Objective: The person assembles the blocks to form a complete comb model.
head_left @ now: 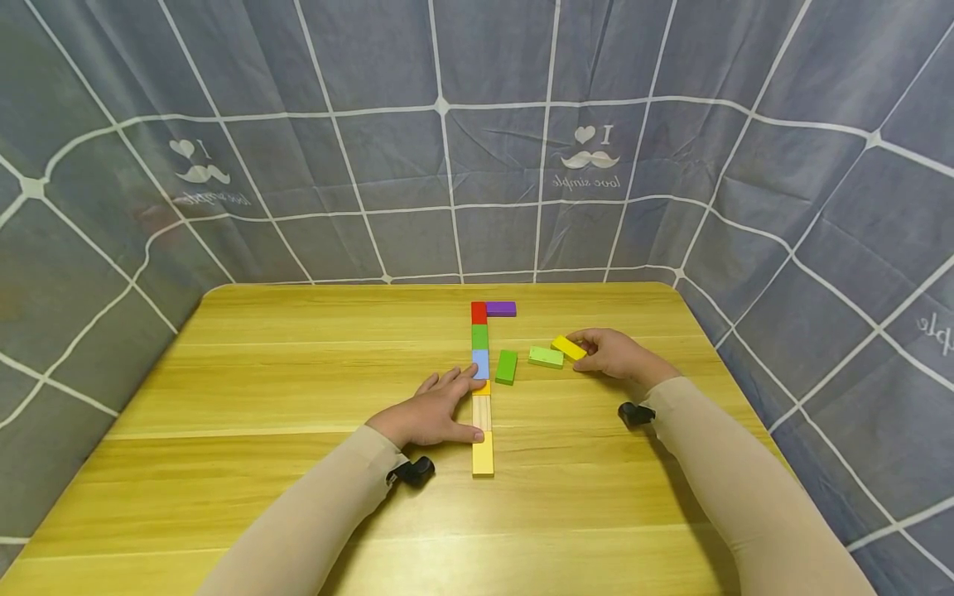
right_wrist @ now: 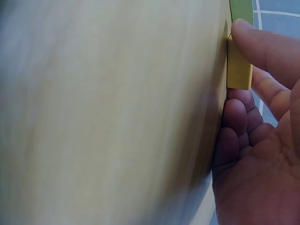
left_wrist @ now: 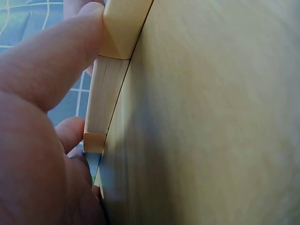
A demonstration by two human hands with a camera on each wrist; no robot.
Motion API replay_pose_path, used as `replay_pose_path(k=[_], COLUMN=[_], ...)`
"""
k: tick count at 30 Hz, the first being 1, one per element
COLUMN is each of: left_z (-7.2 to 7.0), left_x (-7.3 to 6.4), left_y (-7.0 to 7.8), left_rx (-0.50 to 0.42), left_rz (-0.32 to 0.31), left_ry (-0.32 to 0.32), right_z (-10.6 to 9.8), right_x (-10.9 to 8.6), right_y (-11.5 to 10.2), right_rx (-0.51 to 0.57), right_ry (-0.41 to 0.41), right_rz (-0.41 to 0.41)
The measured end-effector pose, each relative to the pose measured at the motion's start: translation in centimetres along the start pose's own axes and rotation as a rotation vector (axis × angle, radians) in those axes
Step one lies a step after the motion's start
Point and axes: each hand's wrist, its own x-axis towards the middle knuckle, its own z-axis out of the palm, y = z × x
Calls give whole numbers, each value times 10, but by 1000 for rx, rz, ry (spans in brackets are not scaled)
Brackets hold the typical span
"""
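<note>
Nearest, the left hand (head_left: 434,416) is resting spread along the row of blocks (head_left: 482,411), gripping none. Farther out, the right hand (head_left: 614,354), the nearer to the yellow block (head_left: 568,347), is pinching it with thumb and fingers; it is lying left of the palm, long axis slanting away leftward, just beside the light green block (head_left: 546,358).

1. Your left hand (head_left: 428,414) reaches forward, back upward, fingers spread, thumb held apart.
2. Your right hand (head_left: 614,354) pinches between thumb and fingers, its lower fingers curled.
3. Your left forearm (head_left: 313,513) and right forearm (head_left: 734,476) angle inward.
</note>
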Motion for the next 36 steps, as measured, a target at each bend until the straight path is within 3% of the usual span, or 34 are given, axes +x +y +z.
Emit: replay_pose_path(k=[17,36], left_z=[0,1], left_x=[-1,-1], left_y=[-1,0], left_rx=[-5,6], left_rz=[10,10], left_ry=[-3,4], right_z=[-1,-9], right_x=[1,5], right_y=[2,-3], right_rx=[-25,-80], right_ry=[12,69], right_rz=[-23,22])
